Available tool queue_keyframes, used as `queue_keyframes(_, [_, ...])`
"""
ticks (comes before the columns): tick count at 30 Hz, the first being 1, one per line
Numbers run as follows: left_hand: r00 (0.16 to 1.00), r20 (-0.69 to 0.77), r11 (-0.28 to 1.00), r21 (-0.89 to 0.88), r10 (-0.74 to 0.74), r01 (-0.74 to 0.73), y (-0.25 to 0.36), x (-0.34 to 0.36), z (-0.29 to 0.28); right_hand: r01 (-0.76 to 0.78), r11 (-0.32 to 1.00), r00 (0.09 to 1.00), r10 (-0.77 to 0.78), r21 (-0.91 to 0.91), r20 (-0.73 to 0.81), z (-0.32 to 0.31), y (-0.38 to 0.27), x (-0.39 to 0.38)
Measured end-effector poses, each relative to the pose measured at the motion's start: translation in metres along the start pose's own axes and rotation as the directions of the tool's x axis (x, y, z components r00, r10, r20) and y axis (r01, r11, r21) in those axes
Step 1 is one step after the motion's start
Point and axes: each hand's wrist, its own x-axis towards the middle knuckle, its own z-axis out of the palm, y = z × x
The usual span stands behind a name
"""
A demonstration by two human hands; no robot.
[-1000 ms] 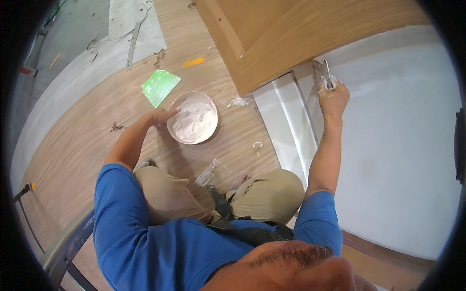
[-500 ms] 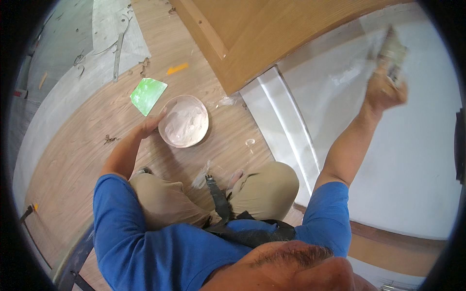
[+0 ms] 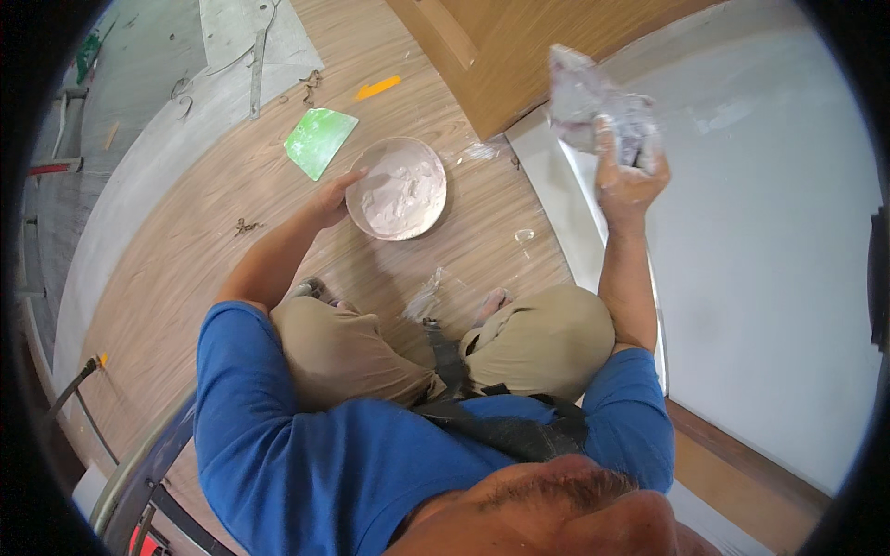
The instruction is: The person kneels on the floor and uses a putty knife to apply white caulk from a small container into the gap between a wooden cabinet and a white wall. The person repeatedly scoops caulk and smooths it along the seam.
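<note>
My left hand (image 3: pixel 336 198) is closed on the left rim of a round bowl (image 3: pixel 440 211), its thumb over the edge. Pale pink putty (image 3: pixel 406 191) lies inside the bowl in uneven lumps. In my right hand (image 3: pixel 632 182), raised at the upper right, is a putty knife (image 3: pixel 586 93) smeared with whitish putty. Its blade points up and left, apart from the bowl, in front of the white panel's edge and the wooden door. The fingers and putty hide most of its handle. A flat green scraper (image 3: pixel 320 141) with white smears lies on the floor beyond my left hand.
A white panel (image 3: pixel 769 241) fills the right side, with a brown wooden door (image 3: pixel 538 56) above. An orange strip (image 3: pixel 378 88) and a metal ruler (image 3: pixel 257 79) lie on the wood-look floor (image 3: pixel 176 287). A metal frame (image 3: pixel 139 477) stands at lower left.
My right hand has swung left with the putty knife, from over the white panel to its left edge. My left hand still grips the bowl; the whole view has shifted slightly.
</note>
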Motion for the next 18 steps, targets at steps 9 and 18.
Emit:
queue_keyframes(9, [0.997,0.061,0.999,0.025,0.047,-0.049,0.012,-0.002,0.007,-0.071,0.972,0.901,0.159,0.222,-0.405,-0.018,0.007,0.012])
queue_keyframes(18, [0.998,0.050,0.997,0.066,0.039,-0.042,0.018,-0.005,0.011,0.020,0.974,0.881,0.089,0.225,-0.464,-0.033,0.013,0.012])
